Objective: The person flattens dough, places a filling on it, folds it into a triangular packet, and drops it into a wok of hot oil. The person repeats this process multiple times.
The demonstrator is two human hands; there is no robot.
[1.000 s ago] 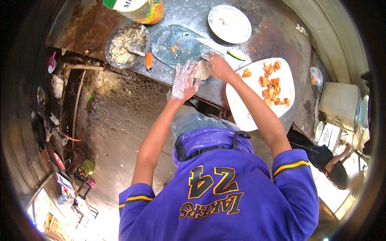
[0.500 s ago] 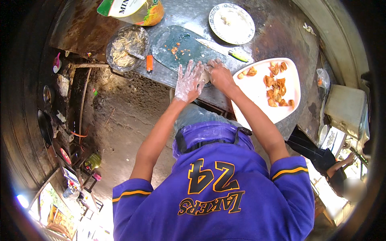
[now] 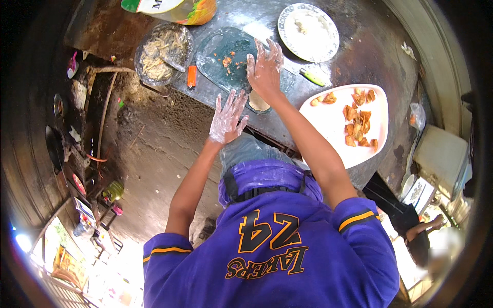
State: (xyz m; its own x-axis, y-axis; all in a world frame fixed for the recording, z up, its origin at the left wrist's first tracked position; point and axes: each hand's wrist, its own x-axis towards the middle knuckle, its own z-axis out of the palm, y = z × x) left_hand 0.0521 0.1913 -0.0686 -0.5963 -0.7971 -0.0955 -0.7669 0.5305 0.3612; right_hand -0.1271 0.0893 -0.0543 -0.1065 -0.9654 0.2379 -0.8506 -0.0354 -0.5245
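I saw pale dough round [image 3: 259, 101] lying on near end of green board [image 3: 214, 57]. Right hand [image 3: 265, 71], fingers spread, held nothing, over board beyond dough. Left hand [image 3: 228, 119], flour-coated, open, empty, was near table [image 3: 197, 93] edge. White tray [image 3: 326, 134] of browned pieces [image 3: 359, 120] sat rightward.

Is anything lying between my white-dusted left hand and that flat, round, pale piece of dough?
Nothing visible: your white-dusted left hand is open, just left of the pale, round dough. Your right hand is farther up, over the dark-green oval board, outside that gap.
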